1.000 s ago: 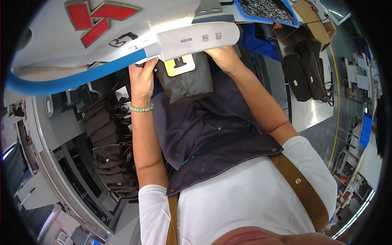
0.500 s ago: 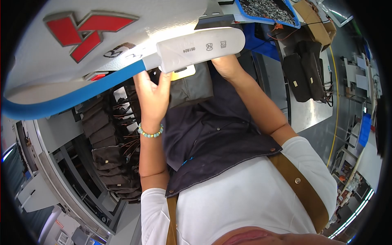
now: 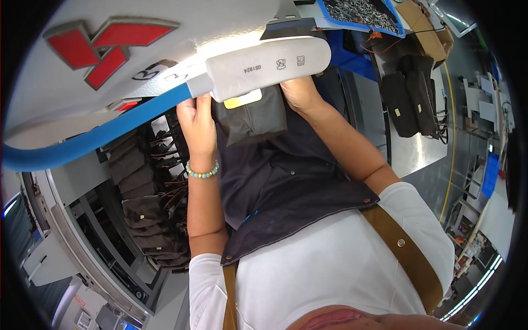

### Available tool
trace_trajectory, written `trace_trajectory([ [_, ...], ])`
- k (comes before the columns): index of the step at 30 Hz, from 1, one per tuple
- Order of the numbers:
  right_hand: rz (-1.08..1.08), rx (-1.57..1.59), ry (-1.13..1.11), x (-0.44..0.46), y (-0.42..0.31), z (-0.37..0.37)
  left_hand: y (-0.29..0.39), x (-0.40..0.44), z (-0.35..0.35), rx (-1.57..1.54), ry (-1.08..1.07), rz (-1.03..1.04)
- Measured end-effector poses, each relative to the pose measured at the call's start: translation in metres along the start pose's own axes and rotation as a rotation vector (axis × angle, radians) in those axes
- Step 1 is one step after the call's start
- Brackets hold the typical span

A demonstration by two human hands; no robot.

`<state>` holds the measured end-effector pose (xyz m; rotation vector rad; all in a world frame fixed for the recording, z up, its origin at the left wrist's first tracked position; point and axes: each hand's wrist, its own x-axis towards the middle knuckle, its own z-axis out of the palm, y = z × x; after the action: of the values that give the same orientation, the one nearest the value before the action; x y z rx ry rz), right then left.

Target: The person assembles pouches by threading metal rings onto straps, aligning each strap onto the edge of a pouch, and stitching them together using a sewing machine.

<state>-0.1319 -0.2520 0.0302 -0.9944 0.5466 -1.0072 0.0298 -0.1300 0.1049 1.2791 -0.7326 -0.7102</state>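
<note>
1. Head view: dark pouch [image 3: 256, 124] between left hand [image 3: 197, 121] and right hand [image 3: 301, 93], above apron [image 3: 297, 198] in frame; upper end, partly with its yellow label [image 3: 243, 100], hidden behind white paddle-shaped head [image 3: 269, 67].
2. Left: thumb by pouch edge, fingertips covered; can't tell if pinching. Right: at far upper corner, fingertips covered too, grip can't be told.
3. Risk: uneven pull between hands could skew or crease pouch.
4. Risk: raised knuckles could knock paddle-shaped head or blue arm [image 3: 99, 135].

A cardboard box [image 3: 419, 23] flanks a blue tray [image 3: 379, 30].
</note>
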Motion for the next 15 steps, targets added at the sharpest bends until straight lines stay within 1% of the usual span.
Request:
trace_trajectory([
  [3, -0.003, -0.061, 0.027, -0.001, -0.006, 0.005, -0.011, 0.011, -0.003, -0.007, 0.026, -0.027],
  [9, -0.028, -0.083, 0.034, 0.001, -0.014, 0.014, 0.008, 0.016, 0.001, -0.017, -0.071, -0.054],
  [12, -0.028, -0.098, 0.026, 0.003, -0.016, 0.015, 0.010, 0.019, 0.002, -0.019, -0.042, -0.033],
  [15, -0.010, -0.060, 0.019, 0.004, -0.023, 0.023, 0.013, 0.021, 0.000, 0.019, -0.078, -0.032],
])
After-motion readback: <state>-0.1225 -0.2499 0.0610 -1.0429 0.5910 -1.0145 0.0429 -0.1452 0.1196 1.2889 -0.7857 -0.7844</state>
